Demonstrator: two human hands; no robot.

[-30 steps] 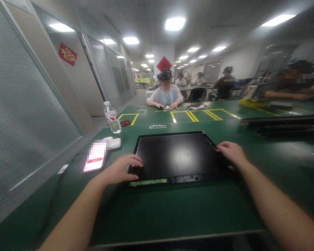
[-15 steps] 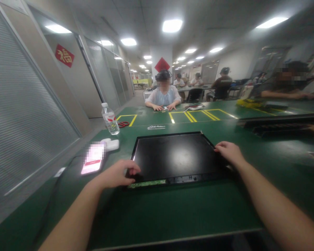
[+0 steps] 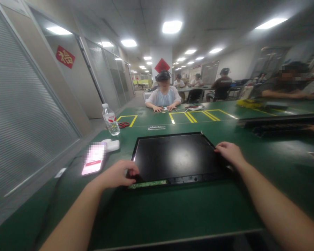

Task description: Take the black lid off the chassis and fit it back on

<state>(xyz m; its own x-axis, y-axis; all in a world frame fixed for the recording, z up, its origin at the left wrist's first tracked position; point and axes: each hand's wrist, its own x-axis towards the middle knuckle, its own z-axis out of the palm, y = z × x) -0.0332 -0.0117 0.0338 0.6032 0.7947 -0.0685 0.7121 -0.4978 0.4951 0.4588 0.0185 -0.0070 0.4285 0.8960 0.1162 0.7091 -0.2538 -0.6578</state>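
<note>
A black flat screen panel (image 3: 176,157) lies face up on the green table (image 3: 172,209) in front of me, with a thin green circuit strip (image 3: 148,184) along its near edge. My left hand (image 3: 117,173) curls its fingers over the panel's near left corner and grips it. My right hand (image 3: 229,152) rests on the panel's right edge with fingers bent over the rim.
A lit phone (image 3: 93,161) and a white case (image 3: 112,144) lie left of the panel. A water bottle (image 3: 110,119) and red scissors (image 3: 124,123) stand farther back. Another dark panel (image 3: 282,123) lies at the right. A person (image 3: 164,94) sits opposite; other people work behind.
My left hand has slid a little left and back along the panel's near left corner, fingers curling tighter. The right hand has hardly moved.
</note>
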